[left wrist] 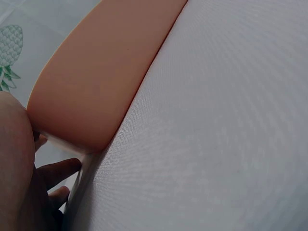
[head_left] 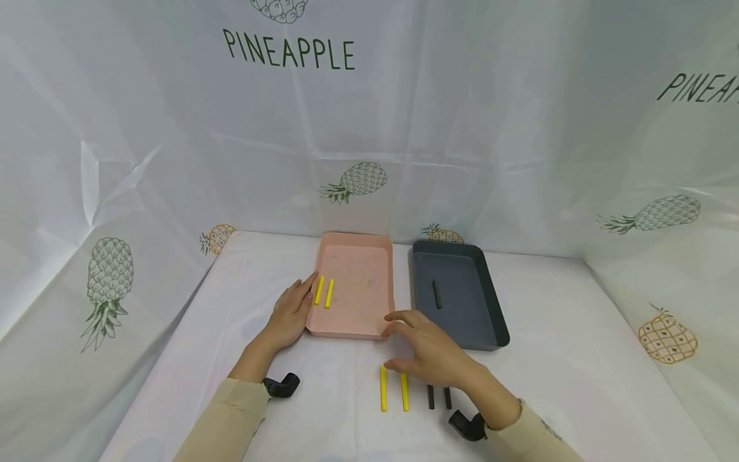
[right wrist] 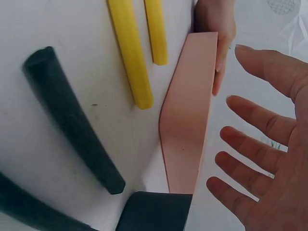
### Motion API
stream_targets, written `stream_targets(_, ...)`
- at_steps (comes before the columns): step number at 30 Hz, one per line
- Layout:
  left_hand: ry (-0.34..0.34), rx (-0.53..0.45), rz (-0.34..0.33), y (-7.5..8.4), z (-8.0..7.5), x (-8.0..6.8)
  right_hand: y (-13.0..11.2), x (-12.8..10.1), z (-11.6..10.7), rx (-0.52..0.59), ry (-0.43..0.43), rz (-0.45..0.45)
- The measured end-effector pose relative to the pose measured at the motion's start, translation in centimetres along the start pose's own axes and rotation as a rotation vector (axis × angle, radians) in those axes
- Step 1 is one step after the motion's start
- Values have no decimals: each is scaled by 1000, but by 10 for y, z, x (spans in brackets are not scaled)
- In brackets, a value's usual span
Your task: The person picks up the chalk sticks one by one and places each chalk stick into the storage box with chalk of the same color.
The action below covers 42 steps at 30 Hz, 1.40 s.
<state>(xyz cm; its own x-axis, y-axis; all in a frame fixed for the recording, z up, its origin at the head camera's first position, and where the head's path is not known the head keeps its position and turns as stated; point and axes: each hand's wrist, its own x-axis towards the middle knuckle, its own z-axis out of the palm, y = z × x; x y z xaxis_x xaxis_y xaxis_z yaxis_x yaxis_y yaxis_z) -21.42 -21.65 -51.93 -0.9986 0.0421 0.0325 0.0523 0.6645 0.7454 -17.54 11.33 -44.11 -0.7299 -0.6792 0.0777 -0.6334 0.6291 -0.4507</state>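
Pink tray sits on the white worktop, with the grey tray just beside it on the right. Your left hand rests against the pink tray's left wall, fingers straight, holding nothing. Your right hand hovers spread and relaxed at the tray's near right corner, also holding nothing. Two yellow sticks lie inside the pink tray near its left wall. One black stick lies in the grey tray. On the worktop below your right hand lie two more yellow sticks and two black sticks, side by side.
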Motion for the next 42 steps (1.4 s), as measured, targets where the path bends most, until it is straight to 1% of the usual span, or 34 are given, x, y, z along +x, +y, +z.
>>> stream_targets(4,-5,-10,-10,0,1,0,1,-5,2,-3,-14,6)
stream_targets(14,-10,-2,-7,0,0,-2,0,-14,5,-17,-48,23)
stream_targets(23,-13,5,-10,-1,2,-1,-1,-20,10,-22,-67,-3)
stream_targets(31,-11,-5,-9,0,1,0,-2,-25,17,-68,-75,-23)
stream_targets(38,-20,-3,-11,2,-1,0,-5,-28,23,-78,-95,4)
stream_targets(42,-21,-7,-14,3,-2,0,-6,-29,26,-91,-96,5)
